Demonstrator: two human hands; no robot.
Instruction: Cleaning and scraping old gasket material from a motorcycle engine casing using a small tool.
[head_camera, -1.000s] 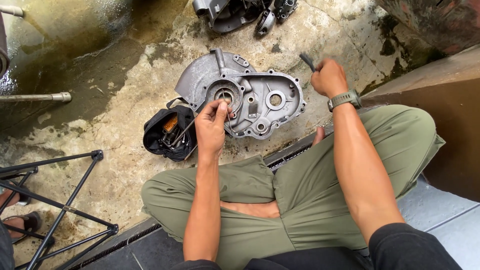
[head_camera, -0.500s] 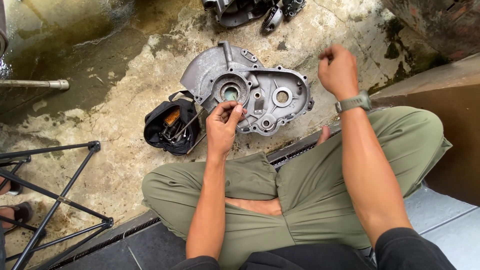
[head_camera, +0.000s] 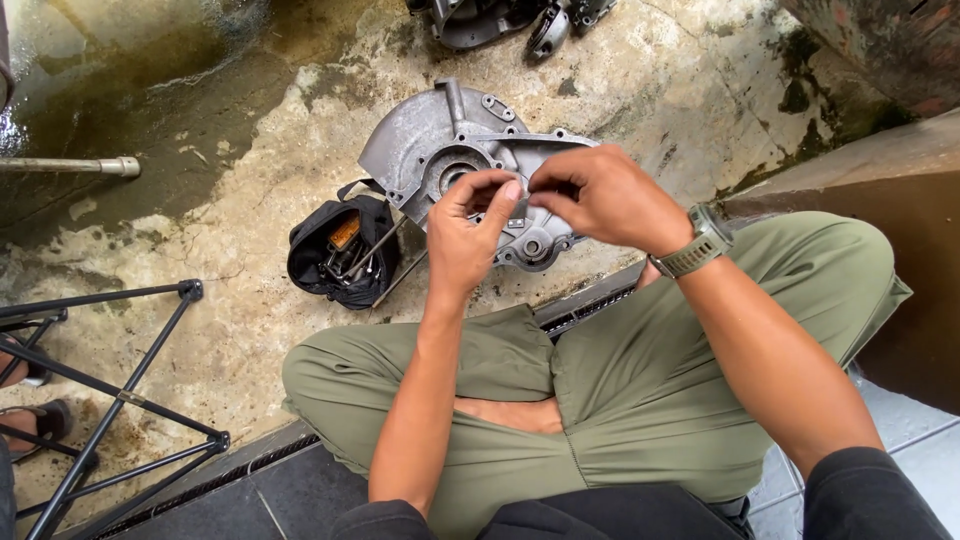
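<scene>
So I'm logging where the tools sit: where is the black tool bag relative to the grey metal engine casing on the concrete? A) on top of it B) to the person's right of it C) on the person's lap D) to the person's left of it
D: the black tool bag lies open on the concrete floor, on the person's left of the engine casing, tools poking out.

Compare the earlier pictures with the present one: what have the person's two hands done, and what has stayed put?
The left hand lifted off the grey engine casing; the right hand came in from the right to meet it. Their fingertips now pinch a small part, too small to identify. The casing and the black tool bag stayed put on the concrete.
</scene>
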